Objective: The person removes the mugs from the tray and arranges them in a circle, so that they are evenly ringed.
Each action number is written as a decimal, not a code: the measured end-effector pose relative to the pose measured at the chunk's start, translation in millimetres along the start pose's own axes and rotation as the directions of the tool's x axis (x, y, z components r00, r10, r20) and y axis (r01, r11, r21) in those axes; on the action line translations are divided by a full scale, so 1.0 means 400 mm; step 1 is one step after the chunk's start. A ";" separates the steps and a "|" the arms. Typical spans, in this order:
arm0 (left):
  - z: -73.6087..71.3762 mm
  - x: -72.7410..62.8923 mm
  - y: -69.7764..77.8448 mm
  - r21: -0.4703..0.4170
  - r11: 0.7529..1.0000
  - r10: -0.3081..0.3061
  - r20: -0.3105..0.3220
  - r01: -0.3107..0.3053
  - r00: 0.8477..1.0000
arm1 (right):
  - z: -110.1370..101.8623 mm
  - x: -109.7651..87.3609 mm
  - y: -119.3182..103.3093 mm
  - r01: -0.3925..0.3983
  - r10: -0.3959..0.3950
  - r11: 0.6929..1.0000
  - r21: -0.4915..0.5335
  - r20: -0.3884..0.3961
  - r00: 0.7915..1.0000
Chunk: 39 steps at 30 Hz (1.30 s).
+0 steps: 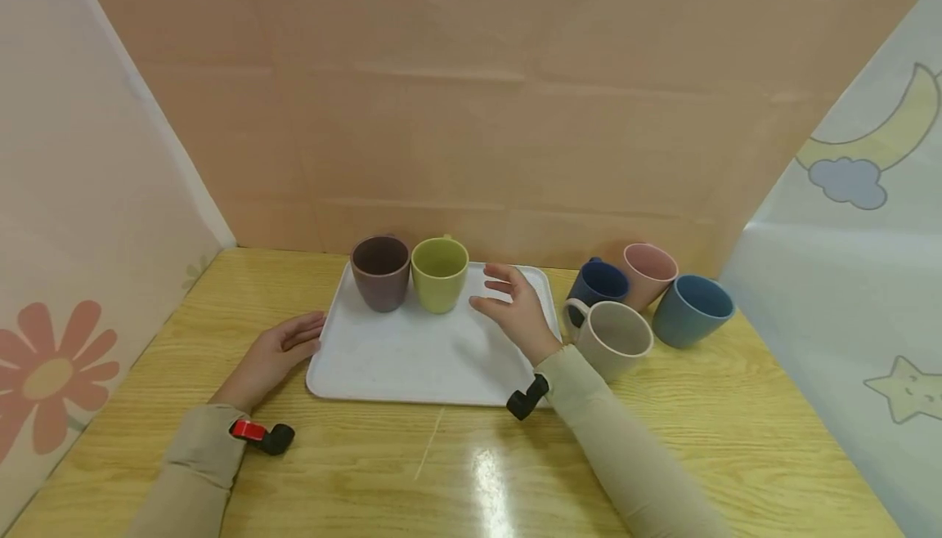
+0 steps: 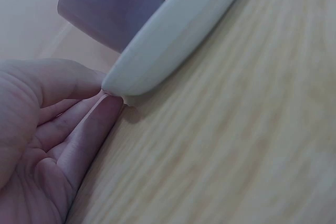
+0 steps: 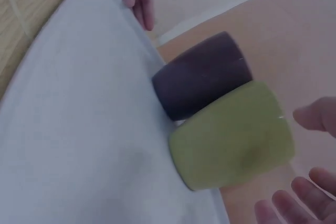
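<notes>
My left hand (image 1: 275, 356) rests at the left edge of a white tray (image 1: 390, 362). In the left wrist view, its thumb (image 2: 68, 80) and fingertips come right up to the tray's rim. Two mugs stand upright side by side at the back of the tray: a purple mug (image 1: 381, 280) and a green mug (image 1: 439, 280). My right hand (image 1: 518, 313) is over the tray's right part, just right of the green mug. Its fingers are spread and slightly bent, with nothing between them. The right wrist view shows these fingertips (image 3: 283, 203) beside the green mug (image 3: 233, 140).
Right of the tray, several mugs are grouped on the wooden table (image 1: 353, 472): a dark blue mug (image 1: 599, 283), a pink mug (image 1: 648, 272), a light blue mug (image 1: 690, 313) tilted over, and a cream mug (image 1: 614, 338) beside my right forearm. A brown backdrop (image 1: 471, 129) rises behind.
</notes>
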<state>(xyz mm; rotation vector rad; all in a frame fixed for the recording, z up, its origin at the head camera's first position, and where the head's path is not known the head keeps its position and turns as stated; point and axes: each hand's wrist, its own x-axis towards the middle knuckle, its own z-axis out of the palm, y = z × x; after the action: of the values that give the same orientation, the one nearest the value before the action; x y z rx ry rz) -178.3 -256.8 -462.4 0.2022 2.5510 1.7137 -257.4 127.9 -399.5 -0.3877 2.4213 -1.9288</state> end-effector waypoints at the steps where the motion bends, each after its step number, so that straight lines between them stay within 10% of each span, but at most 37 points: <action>1: -0.001 0.000 -0.001 0.000 1.000 0.000 -0.002 0.000 1.000 | 0.010 0.007 0.005 -0.010 0.010 1.000 -0.004 0.012 1.000; 20: -0.001 0.001 0.004 -0.008 1.000 -0.001 0.003 0.001 1.000 | 0.093 0.107 0.040 0.021 -0.021 1.000 0.000 0.089 0.996; 39: -0.001 0.000 0.008 -0.003 1.000 -0.003 0.002 0.003 1.000 | 0.113 0.111 0.044 0.032 -0.037 0.995 -0.091 -0.054 0.998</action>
<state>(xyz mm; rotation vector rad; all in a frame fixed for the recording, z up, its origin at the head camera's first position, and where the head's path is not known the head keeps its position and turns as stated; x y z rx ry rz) -178.2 -256.0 -459.5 0.1991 2.5463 1.7148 -296.0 79.0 -421.0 -0.3857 2.5605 -1.8730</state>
